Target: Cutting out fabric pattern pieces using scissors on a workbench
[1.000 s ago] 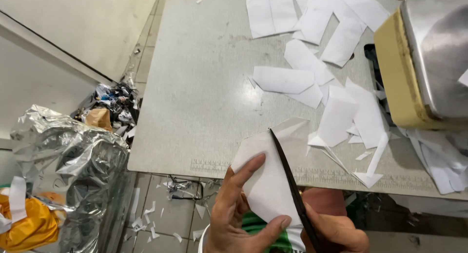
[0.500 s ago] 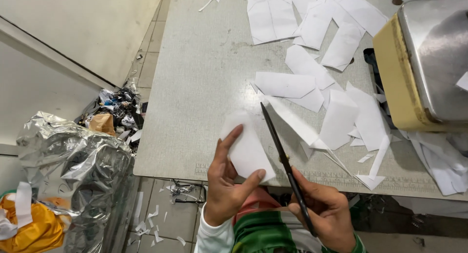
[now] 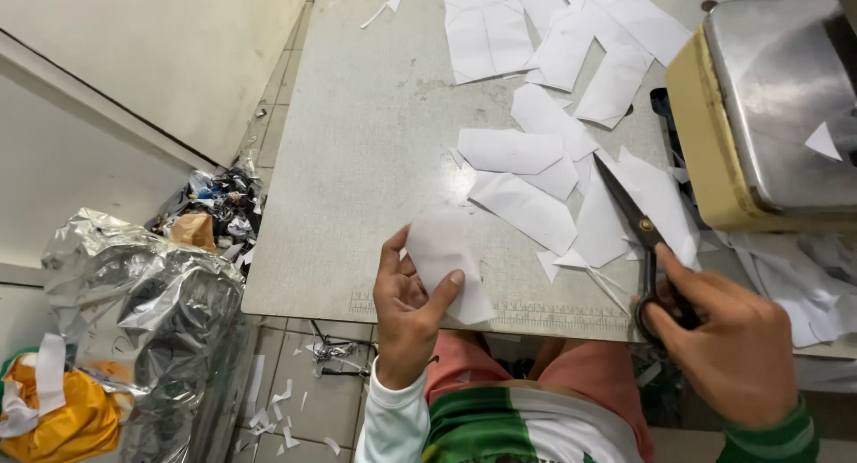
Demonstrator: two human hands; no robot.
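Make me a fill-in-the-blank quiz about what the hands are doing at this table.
1. The left hand holds a white ____ piece.
2. The right hand grips black ____.
3. The scissor blades lie ____.
4. Left of the table sits a crumpled ____ bag.

Missing words: paper; scissors; closed; foil

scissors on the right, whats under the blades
The scissors in the right hand lie over white paper pieces on the table. The table surface beneath those pieces is covered.
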